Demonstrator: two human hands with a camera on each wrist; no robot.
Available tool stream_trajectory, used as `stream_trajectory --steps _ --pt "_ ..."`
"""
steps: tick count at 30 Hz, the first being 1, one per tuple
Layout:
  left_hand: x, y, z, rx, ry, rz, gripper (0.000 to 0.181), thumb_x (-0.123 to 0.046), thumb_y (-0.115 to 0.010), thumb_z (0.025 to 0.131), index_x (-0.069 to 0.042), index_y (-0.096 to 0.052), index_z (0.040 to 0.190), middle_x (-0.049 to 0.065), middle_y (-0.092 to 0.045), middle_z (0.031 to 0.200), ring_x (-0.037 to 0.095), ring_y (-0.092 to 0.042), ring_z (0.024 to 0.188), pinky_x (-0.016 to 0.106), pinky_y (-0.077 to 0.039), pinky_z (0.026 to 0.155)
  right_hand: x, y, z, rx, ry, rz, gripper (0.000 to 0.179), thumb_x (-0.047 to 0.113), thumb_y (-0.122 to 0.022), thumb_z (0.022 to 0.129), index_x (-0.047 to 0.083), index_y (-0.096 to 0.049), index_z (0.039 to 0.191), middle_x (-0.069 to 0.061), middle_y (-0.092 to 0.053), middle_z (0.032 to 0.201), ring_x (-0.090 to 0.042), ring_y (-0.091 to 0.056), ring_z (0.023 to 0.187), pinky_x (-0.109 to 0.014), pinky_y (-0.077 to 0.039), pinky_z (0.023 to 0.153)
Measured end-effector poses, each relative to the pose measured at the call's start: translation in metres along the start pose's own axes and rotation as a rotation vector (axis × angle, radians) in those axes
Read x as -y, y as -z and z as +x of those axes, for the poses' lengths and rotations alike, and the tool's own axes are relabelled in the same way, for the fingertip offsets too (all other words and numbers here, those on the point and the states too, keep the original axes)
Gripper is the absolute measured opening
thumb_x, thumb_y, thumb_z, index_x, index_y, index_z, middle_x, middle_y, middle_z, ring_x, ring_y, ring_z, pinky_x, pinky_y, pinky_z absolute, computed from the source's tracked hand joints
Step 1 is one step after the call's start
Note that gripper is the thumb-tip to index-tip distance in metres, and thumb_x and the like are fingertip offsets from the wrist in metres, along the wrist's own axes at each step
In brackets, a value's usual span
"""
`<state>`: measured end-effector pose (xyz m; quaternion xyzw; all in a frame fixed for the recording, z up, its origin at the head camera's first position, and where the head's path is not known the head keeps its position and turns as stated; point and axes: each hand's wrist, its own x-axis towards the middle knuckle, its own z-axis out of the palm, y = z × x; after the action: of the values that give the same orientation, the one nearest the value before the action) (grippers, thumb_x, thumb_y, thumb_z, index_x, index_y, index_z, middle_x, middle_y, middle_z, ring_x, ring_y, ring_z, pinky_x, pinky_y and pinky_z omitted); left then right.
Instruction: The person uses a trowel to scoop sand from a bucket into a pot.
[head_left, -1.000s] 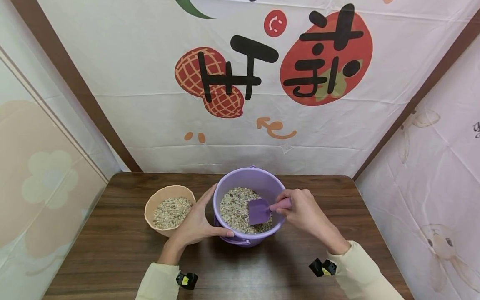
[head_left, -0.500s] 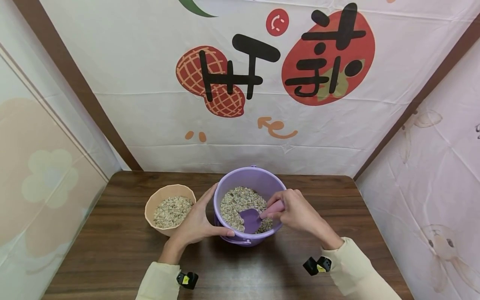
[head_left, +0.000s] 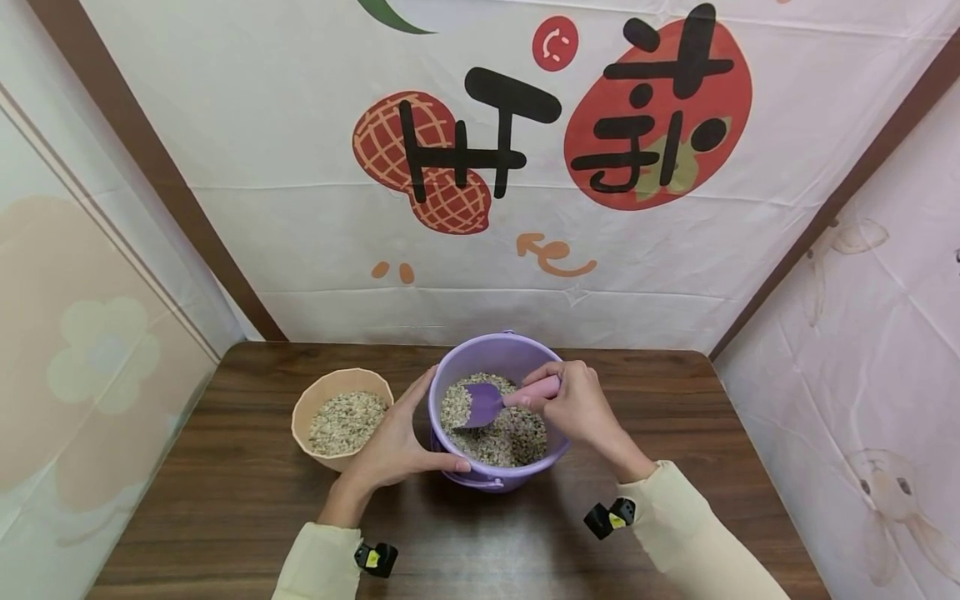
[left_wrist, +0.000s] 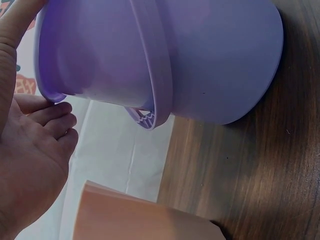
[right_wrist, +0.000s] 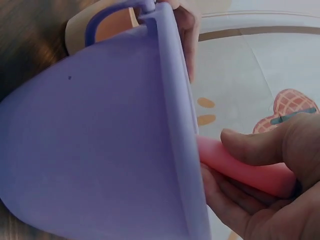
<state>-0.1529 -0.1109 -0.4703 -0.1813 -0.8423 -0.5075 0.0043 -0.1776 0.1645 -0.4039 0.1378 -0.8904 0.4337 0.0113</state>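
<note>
My right hand point(head_left: 577, 406) grips the pink handle point(head_left: 534, 392) of a small shovel whose purple blade point(head_left: 486, 403) is inside the purple bucket point(head_left: 536, 357). Pale granules lie on the blade's front part. Below it, coarse speckled granules point(head_left: 510, 446) cover the bucket's bottom, with a darker hollow at the right. At the bucket's left rim, my left hand point(head_left: 390, 450) holds it with the thumb over the near edge and the fingers along the side. In the left wrist view its bent fingertips point(left_wrist: 62, 108) touch the rim. The bucket hides the blade in the right wrist view.
A peach bowl point(head_left: 300, 412) with similar granules stands left of the bucket, right beside my left hand. Both containers are on a dark wooden table point(head_left: 480, 550). A printed white cloth point(head_left: 315, 250) hangs behind the table, and cloths also hang at both sides.
My right hand first pushed the shovel down into the granules near the bucket's front, then lifted it up and left with granules on it. The left hand kept its place on the rim.
</note>
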Motion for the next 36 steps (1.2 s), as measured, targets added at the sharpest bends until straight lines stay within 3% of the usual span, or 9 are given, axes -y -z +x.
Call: stream_trajectory --steps 8,18,27,36 --pt "0.000 0.000 -0.001 0.002 0.015 0.014 0.136 -0.053 -0.098 0.054 -0.020 -0.024 0.163 0.005 -0.030 0.164 0.027 -0.029 0.147 0.059 -0.024 0.118 -0.004 0.001 0.005 -0.066 -0.024 -0.028 0.015 0.007 -0.087 0.079 0.009 -0.080 0.092 0.006 -0.076 0.077 -0.018 -0.071 0.085 -0.038 -0.060 0.074" --pt "-0.001 0.000 0.000 0.006 0.018 0.015 0.136 -0.054 -0.098 0.054 -0.019 -0.024 0.163 0.005 -0.029 0.164 0.027 -0.027 0.148 0.059 -0.024 0.118 -0.005 0.001 0.007 0.025 0.062 -0.012 0.016 0.006 -0.085 0.082 0.013 -0.080 0.095 0.009 -0.077 0.081 -0.010 -0.072 0.083 -0.032 -0.059 0.071" --pt "-0.001 0.001 -0.001 0.004 0.023 0.025 0.135 -0.054 -0.098 0.055 -0.024 -0.023 0.163 0.005 -0.029 0.164 0.028 -0.027 0.149 0.061 -0.024 0.118 -0.010 0.002 0.006 0.056 0.021 0.161 0.015 0.005 -0.083 0.083 0.007 -0.079 0.097 0.004 -0.077 0.082 -0.012 -0.074 0.084 -0.024 -0.055 0.068" --pt "-0.001 0.001 -0.001 0.001 0.017 0.020 0.136 -0.054 -0.098 0.054 -0.020 -0.024 0.163 0.007 -0.028 0.164 0.029 -0.026 0.149 0.060 -0.025 0.118 -0.016 0.023 0.000 0.037 -0.052 0.289 0.021 0.009 -0.084 0.084 0.003 -0.078 0.103 -0.006 -0.078 0.088 -0.012 -0.070 0.080 -0.023 -0.055 0.065"
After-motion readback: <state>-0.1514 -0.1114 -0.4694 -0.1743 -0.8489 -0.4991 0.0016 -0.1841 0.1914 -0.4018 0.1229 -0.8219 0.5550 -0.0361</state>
